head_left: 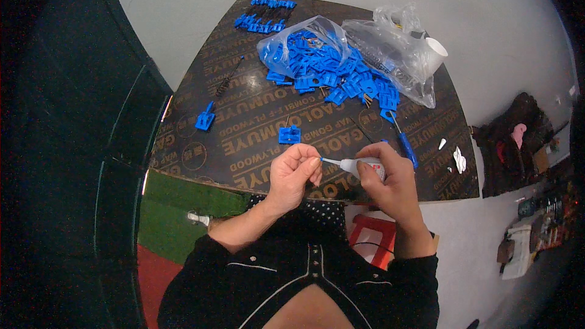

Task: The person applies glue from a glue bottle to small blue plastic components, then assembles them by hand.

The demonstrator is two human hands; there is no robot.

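Note:
Near the table's front edge, my left hand pinches a tiny blue piece at its fingertips, mostly hidden by the thumb and forefinger. My right hand is wrapped round a small white glue bottle, tilted on its side. Its thin nozzle points left and meets the blue piece at the left fingertips. Just beyond my left hand lies a blue plastic clip-like part with a thin pin sticking up behind it. Farther left lies another blue part, and a dark spring-like rod lies behind that.
A clear bag spills a heap of blue parts across the back. Beside it are a bag of black springs and a white roll. Assembled pieces line the far left. A blue-handled screwdriver and white scraps lie right.

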